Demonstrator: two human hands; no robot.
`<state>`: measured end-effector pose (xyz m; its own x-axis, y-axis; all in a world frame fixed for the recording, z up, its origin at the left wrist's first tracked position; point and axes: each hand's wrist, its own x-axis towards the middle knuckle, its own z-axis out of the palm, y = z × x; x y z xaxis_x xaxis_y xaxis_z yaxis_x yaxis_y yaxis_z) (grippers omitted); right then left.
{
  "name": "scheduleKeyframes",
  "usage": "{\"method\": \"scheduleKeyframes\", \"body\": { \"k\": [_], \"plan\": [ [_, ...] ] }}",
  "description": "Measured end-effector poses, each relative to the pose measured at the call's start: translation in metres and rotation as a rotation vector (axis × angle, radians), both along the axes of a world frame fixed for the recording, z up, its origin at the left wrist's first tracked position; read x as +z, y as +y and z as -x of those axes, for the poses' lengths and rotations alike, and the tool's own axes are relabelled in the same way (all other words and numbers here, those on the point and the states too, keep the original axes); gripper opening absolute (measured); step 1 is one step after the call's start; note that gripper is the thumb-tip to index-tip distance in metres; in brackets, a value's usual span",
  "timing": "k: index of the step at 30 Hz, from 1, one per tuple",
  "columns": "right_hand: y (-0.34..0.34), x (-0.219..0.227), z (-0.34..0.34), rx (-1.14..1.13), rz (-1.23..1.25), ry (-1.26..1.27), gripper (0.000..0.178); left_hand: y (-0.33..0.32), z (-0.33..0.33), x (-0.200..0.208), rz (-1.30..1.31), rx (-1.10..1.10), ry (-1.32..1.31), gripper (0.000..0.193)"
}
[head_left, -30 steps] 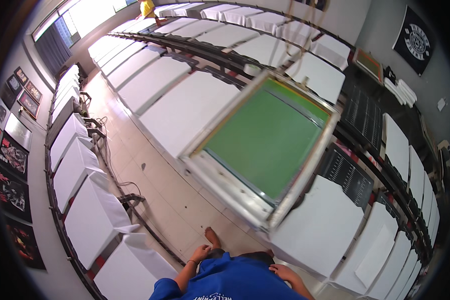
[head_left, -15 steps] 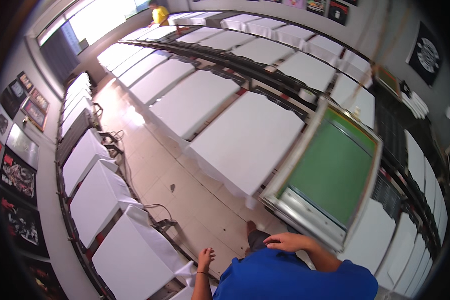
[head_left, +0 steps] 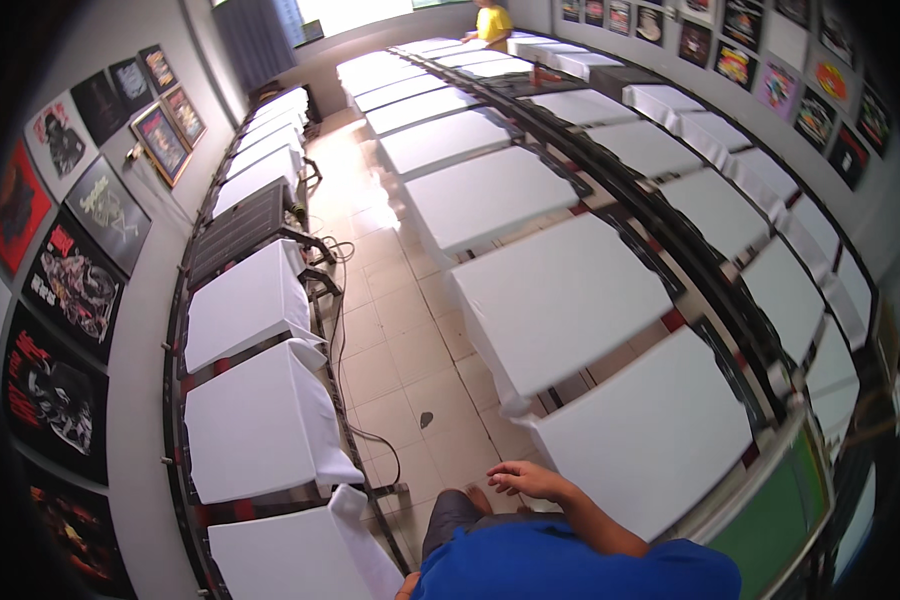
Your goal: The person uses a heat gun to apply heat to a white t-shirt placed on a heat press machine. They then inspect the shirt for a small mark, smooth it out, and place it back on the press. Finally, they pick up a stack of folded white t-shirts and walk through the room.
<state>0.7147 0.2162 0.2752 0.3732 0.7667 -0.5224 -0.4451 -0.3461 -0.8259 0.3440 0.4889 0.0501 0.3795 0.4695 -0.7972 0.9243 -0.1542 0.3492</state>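
I did best to hold my right hand [head_left: 530, 480], empty and loosely curled, clear of the white-draped printing pallet [head_left: 640, 440] at four o'clock, though I couldn't tell my left hand's [head_left: 408, 588] grip.

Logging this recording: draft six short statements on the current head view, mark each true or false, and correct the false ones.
1. The green screen frame is at the lower right. True.
2. The right hand grips that frame. False: it shows nothing held and is apart from the frame.
3. At most a sliver of the left hand shows, at the lower edge. True.
4. The wearer's shirt is red. False: it is blue.
5. A co-worker in yellow is near the far end. True.
6. The aisle floor is black carpet. False: it is pale tile.
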Motion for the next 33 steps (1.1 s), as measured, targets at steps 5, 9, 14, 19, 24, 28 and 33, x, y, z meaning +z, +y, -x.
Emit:
{"method": "scheduleKeyframes", "body": {
  "k": [5,9,14,19,24,28,33],
  "plan": [
    [0.106,-0.014,-0.171,0.137,0.176,-0.232,0.044,0.080,-0.142,-0.042,-0.117,0.045,-0.007,0.034],
    [0.194,-0.006,-0.275,0.088,0.295,-0.376,0.043,0.189,-0.284,-0.062,-0.383,-0.140,-0.092,0.032],
    [0.300,-0.001,-0.407,0.144,0.320,-0.491,0.046,0.367,-0.529,-0.030,0.473,0.640,-0.483,0.039],
    [0.396,-0.012,-0.529,0.221,0.378,-0.428,0.050,0.526,-0.722,0.010,0.177,0.260,-0.501,0.029],
    [0.521,-0.037,-0.700,0.294,0.349,-0.531,0.049,0.603,-0.816,0.000,0.236,0.488,-0.419,0.027],
    [0.634,-0.023,-0.852,0.240,0.223,-0.567,0.052,0.634,-0.866,0.015,0.257,0.300,-0.283,0.028],
    [0.721,0.017,-1.027,0.152,0.174,-0.579,0.052,0.718,-0.991,0.011,0.177,0.274,-0.359,0.028]
  ]
}}
